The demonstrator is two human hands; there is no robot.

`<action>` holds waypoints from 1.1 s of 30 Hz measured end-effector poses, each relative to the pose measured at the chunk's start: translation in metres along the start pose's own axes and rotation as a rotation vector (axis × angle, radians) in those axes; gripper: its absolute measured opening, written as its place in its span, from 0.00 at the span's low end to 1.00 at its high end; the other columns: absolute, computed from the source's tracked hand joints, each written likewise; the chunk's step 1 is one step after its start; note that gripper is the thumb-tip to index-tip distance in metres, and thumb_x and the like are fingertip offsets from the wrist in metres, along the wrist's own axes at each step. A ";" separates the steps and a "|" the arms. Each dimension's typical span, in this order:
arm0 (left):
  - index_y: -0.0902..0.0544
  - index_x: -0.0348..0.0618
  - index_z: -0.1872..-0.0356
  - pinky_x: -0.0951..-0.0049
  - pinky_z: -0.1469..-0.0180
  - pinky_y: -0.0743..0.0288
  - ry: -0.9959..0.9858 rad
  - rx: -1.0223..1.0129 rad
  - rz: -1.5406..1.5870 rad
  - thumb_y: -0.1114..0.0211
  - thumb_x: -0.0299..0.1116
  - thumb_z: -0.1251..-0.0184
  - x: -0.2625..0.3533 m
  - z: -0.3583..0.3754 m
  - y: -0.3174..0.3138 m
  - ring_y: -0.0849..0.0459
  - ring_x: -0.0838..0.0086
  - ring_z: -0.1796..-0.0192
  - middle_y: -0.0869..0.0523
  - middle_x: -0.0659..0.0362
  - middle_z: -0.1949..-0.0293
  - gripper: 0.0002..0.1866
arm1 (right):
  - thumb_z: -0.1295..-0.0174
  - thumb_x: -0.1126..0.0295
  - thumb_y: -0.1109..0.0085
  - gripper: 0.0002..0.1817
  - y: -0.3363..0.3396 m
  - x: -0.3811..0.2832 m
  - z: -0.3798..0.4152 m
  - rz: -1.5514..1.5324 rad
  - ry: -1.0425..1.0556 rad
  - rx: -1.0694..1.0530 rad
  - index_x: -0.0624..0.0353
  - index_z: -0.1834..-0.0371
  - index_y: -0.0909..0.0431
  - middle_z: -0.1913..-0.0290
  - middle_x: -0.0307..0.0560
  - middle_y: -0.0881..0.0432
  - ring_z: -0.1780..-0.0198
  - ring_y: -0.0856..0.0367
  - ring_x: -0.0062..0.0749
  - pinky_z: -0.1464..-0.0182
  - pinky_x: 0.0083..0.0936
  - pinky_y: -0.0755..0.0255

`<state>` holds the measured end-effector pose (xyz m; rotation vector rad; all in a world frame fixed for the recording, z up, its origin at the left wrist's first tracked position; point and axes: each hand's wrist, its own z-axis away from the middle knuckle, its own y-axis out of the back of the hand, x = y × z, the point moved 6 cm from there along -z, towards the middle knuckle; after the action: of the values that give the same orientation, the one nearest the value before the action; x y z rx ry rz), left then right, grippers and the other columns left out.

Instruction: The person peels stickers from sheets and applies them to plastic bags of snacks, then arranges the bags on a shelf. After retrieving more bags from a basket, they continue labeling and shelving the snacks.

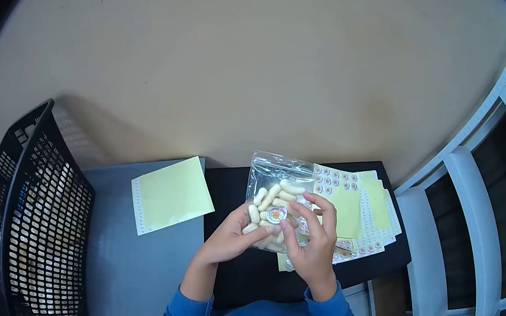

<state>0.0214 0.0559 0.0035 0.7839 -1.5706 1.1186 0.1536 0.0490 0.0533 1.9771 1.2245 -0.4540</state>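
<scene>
A clear zip bag (283, 169) filled with pale, finger-shaped pieces (270, 195) is held up in front of me, zip end away from me. My left hand (234, 236) grips its lower left side, thumb lying across the front. On the front of the bag is a round white sticker (277, 214) with an orange and purple print. The thumb and curved fingers of my right hand (312, 238) are at the sticker's right edge. Whether the sticker lies fully flat is too small to tell. Beneath and right of the bag are overlapping sheets of round stickers (334, 179).
Yellow backing sheets (347, 214) lie among the sticker sheets on the black tabletop (233, 187). One yellow sheet (174, 196) rests on the grey surface (125, 269) to the left. A tall black mesh basket (48, 228) stands far left; white metal shelving (473, 216) flanks the right.
</scene>
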 end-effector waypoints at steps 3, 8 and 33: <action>0.40 0.36 0.42 0.75 0.48 0.31 -0.061 0.005 -0.042 0.44 0.26 0.39 0.005 0.000 0.001 0.27 0.77 0.48 0.26 0.56 0.50 0.25 | 0.54 0.73 0.38 0.15 -0.004 -0.003 0.000 0.131 0.066 -0.018 0.60 0.60 0.23 0.53 0.50 0.29 0.53 0.29 0.41 0.52 0.31 0.36; 0.40 0.36 0.42 0.75 0.48 0.31 -0.055 0.016 -0.036 0.42 0.26 0.41 -0.001 0.000 0.005 0.28 0.76 0.48 0.27 0.55 0.50 0.26 | 0.54 0.73 0.38 0.18 -0.002 -0.003 0.000 0.072 0.040 0.019 0.61 0.58 0.25 0.51 0.53 0.32 0.51 0.30 0.43 0.54 0.34 0.34; 0.25 0.34 0.57 0.81 0.62 0.26 -0.113 0.128 -0.245 0.37 0.33 0.43 0.005 -0.004 0.000 0.22 0.83 0.65 0.18 0.59 0.67 0.16 | 0.52 0.82 0.40 0.23 -0.023 0.039 0.012 -0.773 -0.440 0.019 0.66 0.51 0.34 0.51 0.52 0.28 0.52 0.25 0.30 0.57 0.20 0.26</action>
<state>0.0210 0.0597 0.0082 1.1107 -1.4585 1.0166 0.1532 0.0699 0.0115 1.2438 1.6413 -1.2068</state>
